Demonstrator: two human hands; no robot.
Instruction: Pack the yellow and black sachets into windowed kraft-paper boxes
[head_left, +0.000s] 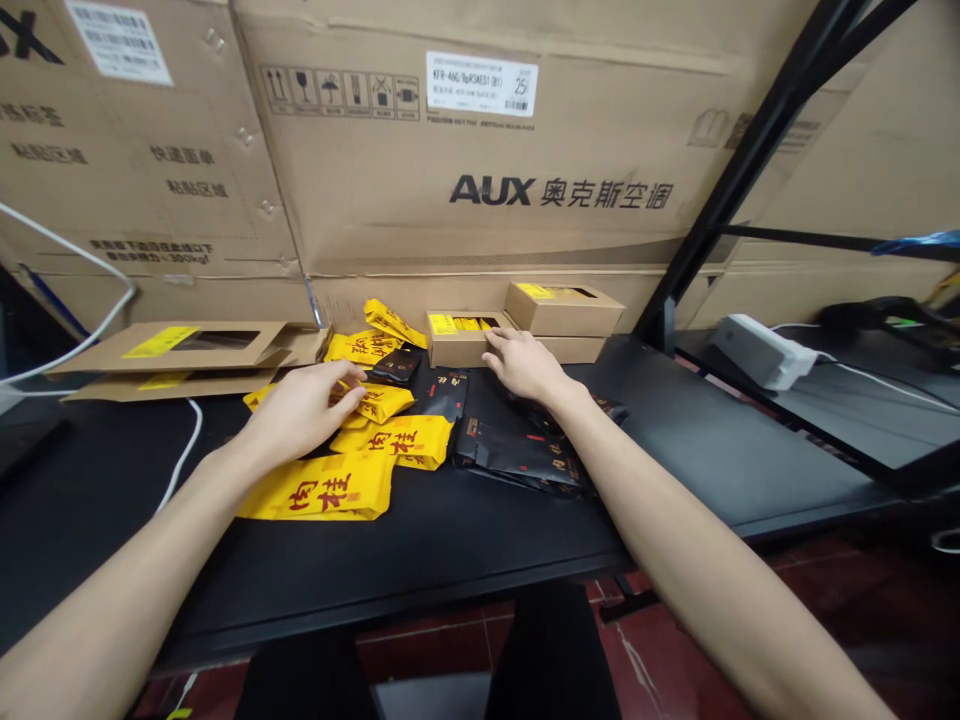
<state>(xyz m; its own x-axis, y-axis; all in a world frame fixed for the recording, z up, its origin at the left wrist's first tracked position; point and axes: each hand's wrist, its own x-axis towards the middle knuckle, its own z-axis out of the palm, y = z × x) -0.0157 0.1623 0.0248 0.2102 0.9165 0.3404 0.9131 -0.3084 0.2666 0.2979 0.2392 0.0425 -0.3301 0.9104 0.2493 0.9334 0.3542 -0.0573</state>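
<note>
1. Since two kraft boxes, an upper box (566, 308) and a lower box (574, 349), are already folded into shape and stacked at the back right, I'd call that part done. Can't tell what's inside either one.

2. Just left of them sits another formed box (461, 350), with yellow showing in its top, so I'd guess it's at least partly filled. Can't make out how full, sorry.

3. Not done, by the look of it: the flattened boxes (255, 352) lying one over the other on the left, windows and yellow labels up. Plenty of loose stuff too: yellow packets (322, 490) spread across the middle of the black table (487, 545), and black packets (517, 455) mostly to their right, with one tucked in among the yellow. So I'd say roughly midway, but that's a judgement call.

4. Right hand (521, 362): fingers loosely stretched out and slightly apart, tips at the right front corner of that formed box. They aren't wrapped around it, and I can't see how hard they press.

5. Left hand (319, 405): over the yellow packets, fingers curled, with a narrow gap to the thumb. Can't tell if it's pinching a packet or just resting there.
</note>
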